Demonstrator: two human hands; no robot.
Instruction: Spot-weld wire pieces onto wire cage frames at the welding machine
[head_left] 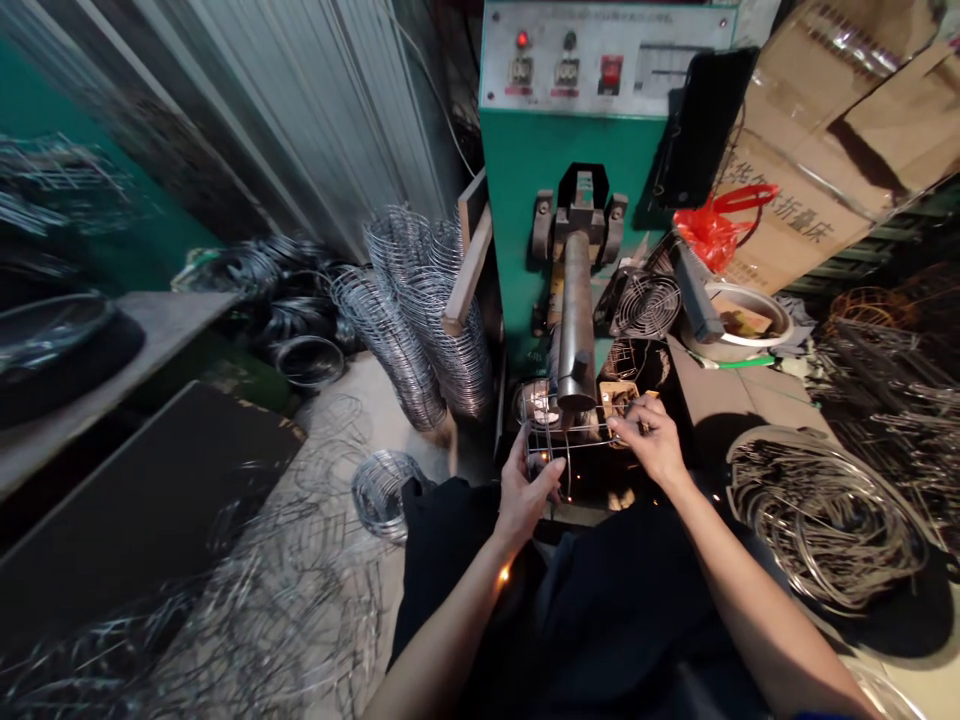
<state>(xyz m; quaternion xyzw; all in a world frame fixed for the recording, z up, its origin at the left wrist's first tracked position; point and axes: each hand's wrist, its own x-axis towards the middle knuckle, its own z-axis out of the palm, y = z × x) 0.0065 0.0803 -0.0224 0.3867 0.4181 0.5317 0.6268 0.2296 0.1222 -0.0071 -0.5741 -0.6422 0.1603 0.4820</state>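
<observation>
My left hand (525,492) is closed on the near left part of a small welded wire frame (553,437). At its right end, my right hand (654,436) pinches the same frame between thumb and fingers. The frame lies under the tip of a thick metal electrode arm (577,325), which sticks out from a green spot welding machine (514,160). Small sparks glow near the frame, and one bright spark (504,575) shows by my left forearm. Whether the electrode touches the wire cannot be made out. Some of my left fingers are hidden behind the wires.
Tall stacks of wire rings (442,330) stand left of the machine, with a shorter ring stack (386,490) on the floor. Loose wire pieces (300,560) litter the ground. To the right are a round container of bent wires (825,520), a bowl (776,310) and cardboard boxes (795,160).
</observation>
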